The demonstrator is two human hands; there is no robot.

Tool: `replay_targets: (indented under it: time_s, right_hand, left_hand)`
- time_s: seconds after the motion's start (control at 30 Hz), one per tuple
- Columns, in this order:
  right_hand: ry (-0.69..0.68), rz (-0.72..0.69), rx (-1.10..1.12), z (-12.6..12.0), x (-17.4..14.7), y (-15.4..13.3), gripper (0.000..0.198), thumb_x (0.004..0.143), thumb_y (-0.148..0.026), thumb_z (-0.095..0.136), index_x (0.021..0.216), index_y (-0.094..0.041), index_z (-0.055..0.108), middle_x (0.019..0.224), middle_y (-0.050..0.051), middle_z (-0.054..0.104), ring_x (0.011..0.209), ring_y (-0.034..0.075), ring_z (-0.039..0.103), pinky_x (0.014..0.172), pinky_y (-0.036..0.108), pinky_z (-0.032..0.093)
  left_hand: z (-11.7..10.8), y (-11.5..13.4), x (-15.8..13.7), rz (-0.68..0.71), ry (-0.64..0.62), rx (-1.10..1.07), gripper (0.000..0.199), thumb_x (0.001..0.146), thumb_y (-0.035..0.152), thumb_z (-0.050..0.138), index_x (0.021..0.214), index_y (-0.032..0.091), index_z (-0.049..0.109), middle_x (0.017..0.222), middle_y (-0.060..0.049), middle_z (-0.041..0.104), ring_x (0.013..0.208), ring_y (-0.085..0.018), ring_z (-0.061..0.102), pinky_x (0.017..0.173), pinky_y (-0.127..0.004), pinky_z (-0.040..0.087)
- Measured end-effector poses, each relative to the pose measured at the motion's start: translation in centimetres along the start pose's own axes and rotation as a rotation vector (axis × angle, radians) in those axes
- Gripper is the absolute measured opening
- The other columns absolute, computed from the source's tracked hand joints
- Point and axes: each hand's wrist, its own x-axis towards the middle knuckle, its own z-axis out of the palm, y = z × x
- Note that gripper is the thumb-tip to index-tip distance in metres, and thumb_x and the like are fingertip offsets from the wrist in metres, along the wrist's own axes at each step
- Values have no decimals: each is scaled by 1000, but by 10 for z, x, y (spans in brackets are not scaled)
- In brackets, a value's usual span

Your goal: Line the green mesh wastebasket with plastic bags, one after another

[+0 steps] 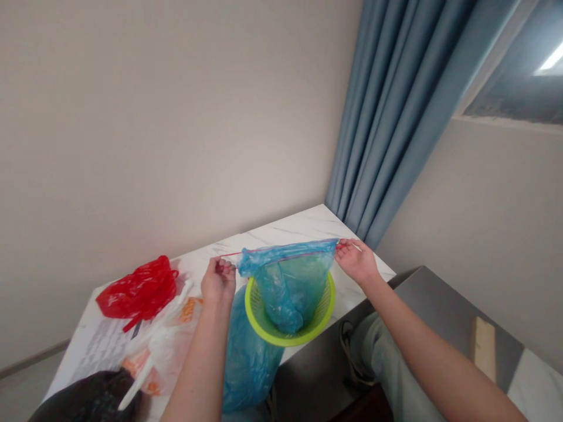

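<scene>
A translucent blue drawstring garbage bag (pixel 290 287) is stretched between my two hands. Its gathered top edge spans nearly level, while the lower part hangs inside a lime-green plastic basket (pixel 325 319). My left hand (pixel 220 278) is closed on the red drawstring (pixel 231 254), which is pulled out from the bag's left corner. At the right corner, my right hand (pixel 355 259) pinches the other end of the drawstring, close to the bag. The basket has perforated sides and stands on the white marbled table.
Left of my arm lie a red plastic bag (pixel 141 287), a white-and-orange plastic bag (pixel 169 346) and a black bag (pixel 88 401). Another blue bag (pixel 248 369) sits beside the basket. The white marbled table (pixel 303 220) meets the wall; blue curtains (pixel 391 105) hang at right.
</scene>
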Motion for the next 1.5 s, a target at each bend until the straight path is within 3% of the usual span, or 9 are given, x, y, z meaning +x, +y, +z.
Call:
replay_targets:
  time_s: [0.23, 0.43, 0.57, 0.73, 0.8, 0.97, 1.1, 1.27, 1.5]
  right_hand:
    - [43, -15, 229, 1, 4, 3, 14, 86, -10, 58, 92, -23, 62, 93, 1, 70, 90, 12, 69, 80, 26, 59]
    - [-26, -62, 26, 3, 4, 10, 1, 93, -22, 59, 92, -22, 59, 108, 8, 73, 105, 16, 69, 85, 32, 59]
    - [-35, -66, -61, 7, 1, 19, 4, 94, -22, 58, 90, -21, 58, 109, 10, 74, 99, 17, 71, 74, 28, 59]
    - [86, -74, 24, 7, 4, 20, 16, 97, -19, 52, 83, -21, 60, 90, 2, 74, 76, 11, 69, 67, 22, 57]
    - [144, -72, 91, 7, 6, 16, 24, 98, -19, 47, 78, -22, 60, 88, 1, 73, 79, 11, 69, 70, 23, 57]
    - [56, -65, 132, 11, 7, 13, 17, 96, -20, 49, 83, -24, 59, 102, 3, 71, 99, 15, 67, 77, 29, 57]
    - [-46, -205, -93, 21, 4, 28, 8, 88, -20, 61, 95, -23, 61, 75, -3, 59, 71, 12, 60, 69, 26, 52]
    - [-145, -251, -472, 32, -5, 57, 22, 85, -39, 64, 96, -22, 56, 59, -8, 45, 51, 10, 40, 51, 23, 33]
    - [-188, -238, -908, 42, -23, 88, 19, 83, -37, 58, 81, -21, 66, 69, -1, 62, 65, 16, 55, 65, 30, 45]
  left_hand:
    - [3, -13, 1, 31, 36, -12, 20, 81, 7, 56, 66, 18, 49, 63, 2, 58, 63, -6, 61, 67, -15, 53]
    - [7, -5, -4, -6, -101, -149, 13, 88, 16, 60, 76, 19, 60, 106, -8, 71, 106, -16, 67, 88, -27, 57]
    - [12, 0, -9, 9, -185, -169, 4, 90, 20, 63, 90, 23, 64, 119, -6, 68, 115, -17, 64, 96, -32, 54]
    - [14, -6, -13, 49, -215, -3, 42, 80, 20, 74, 116, 34, 58, 102, -1, 71, 96, -16, 70, 85, -30, 56]
    - [14, -11, -15, 60, -203, 90, 53, 78, 23, 76, 124, 35, 53, 93, 1, 71, 82, -16, 71, 74, -27, 56]
    - [16, -24, -27, 240, -333, 383, 47, 87, 39, 67, 129, 26, 50, 76, 3, 64, 56, -9, 59, 56, -20, 46]
    - [23, -36, -42, 374, -423, 544, 30, 95, 44, 55, 116, 23, 54, 65, 6, 53, 46, -6, 42, 47, -16, 33]
    - [37, -55, -68, 207, -560, 473, 30, 97, 49, 47, 84, 23, 43, 60, 8, 30, 47, -7, 26, 43, -18, 19]
    - [39, -71, -106, 162, -883, 910, 31, 100, 41, 42, 79, 20, 53, 70, 1, 48, 63, -13, 43, 59, -26, 36]
